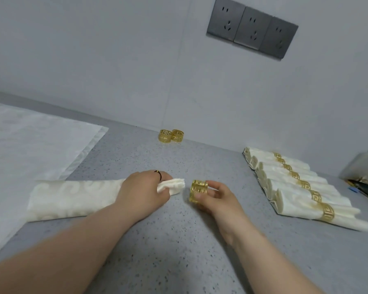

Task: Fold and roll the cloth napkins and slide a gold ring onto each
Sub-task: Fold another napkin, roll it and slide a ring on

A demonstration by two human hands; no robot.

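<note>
Ringing step, late in the task: left hand [143,193] pinches the rolled cream damask napkin [72,198] at its gathered end, lying on the grey speckled counter [179,240]; right hand [216,198] fingers grip a gold fretwork ring [198,190] just beside it. Seven ringed rolls [302,185] lie finished at right; two spare gold rings [170,136] and flat white cloths [30,145] remain.

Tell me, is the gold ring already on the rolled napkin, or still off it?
Off. The right hand holds the gold ring just beyond the pinched tip of the rolled napkin, gripped by the left hand.
</note>
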